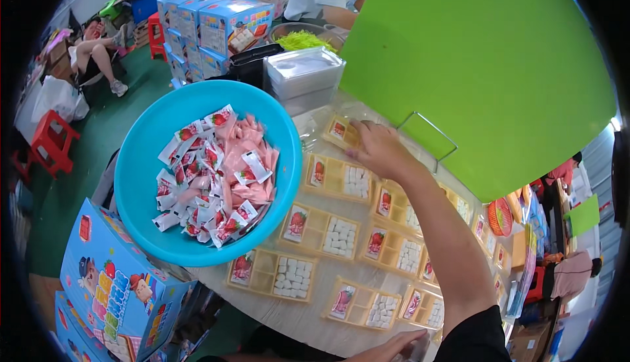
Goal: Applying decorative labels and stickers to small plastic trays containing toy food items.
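Observation:
My right hand (379,149) reaches across the table, its fingers bent around the right end of the farthest yellow plastic tray (333,138), and covers that end. A strawberry-printed packet (338,129) shows in the tray's left part. My left hand (397,347) is low at the near edge, fingers curled around something I cannot make out. Between the hands lie several more yellow trays (319,232), each with a strawberry packet at the left, a bare section in the middle and white marshmallow-like pieces (340,237) at the right. My right forearm hides some trays.
A turquoise basin (131,172) of strawberry and pink sachets (216,172) overhangs the table's left side. Stacked clear lids (304,73) stand beyond it, near blue boxes (223,24). A green board (479,73) with a metal handle rises far right. Other people sit around.

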A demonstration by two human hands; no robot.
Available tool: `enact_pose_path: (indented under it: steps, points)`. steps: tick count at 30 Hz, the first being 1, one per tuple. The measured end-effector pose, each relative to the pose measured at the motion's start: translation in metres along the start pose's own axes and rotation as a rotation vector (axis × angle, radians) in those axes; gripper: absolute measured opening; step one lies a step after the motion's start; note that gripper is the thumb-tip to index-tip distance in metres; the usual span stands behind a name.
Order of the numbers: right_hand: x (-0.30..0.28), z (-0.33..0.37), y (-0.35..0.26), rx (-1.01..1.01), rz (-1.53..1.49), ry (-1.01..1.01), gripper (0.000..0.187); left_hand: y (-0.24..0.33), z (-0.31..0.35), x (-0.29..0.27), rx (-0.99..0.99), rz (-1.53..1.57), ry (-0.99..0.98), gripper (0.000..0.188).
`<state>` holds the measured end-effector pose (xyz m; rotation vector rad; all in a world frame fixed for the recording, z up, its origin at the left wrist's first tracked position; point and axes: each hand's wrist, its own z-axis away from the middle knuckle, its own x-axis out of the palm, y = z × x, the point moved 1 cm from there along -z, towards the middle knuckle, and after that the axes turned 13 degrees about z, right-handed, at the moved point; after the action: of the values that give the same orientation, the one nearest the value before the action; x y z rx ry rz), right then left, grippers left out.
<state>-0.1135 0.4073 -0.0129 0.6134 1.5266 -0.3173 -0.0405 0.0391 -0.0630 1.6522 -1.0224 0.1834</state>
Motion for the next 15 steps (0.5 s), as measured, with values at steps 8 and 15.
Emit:
enact_pose_path:
  steps: [8,15]
  points:
    - [0.010,0.000,0.011,0.062,-0.079,-0.018,0.063,0.005,-0.007,0.000,-0.061,-0.053,0.019,0.097]
    - [0.005,0.003,0.011,0.054,-0.063,-0.055,0.063,0.012,-0.009,0.002,-0.119,0.020,0.003,0.096]
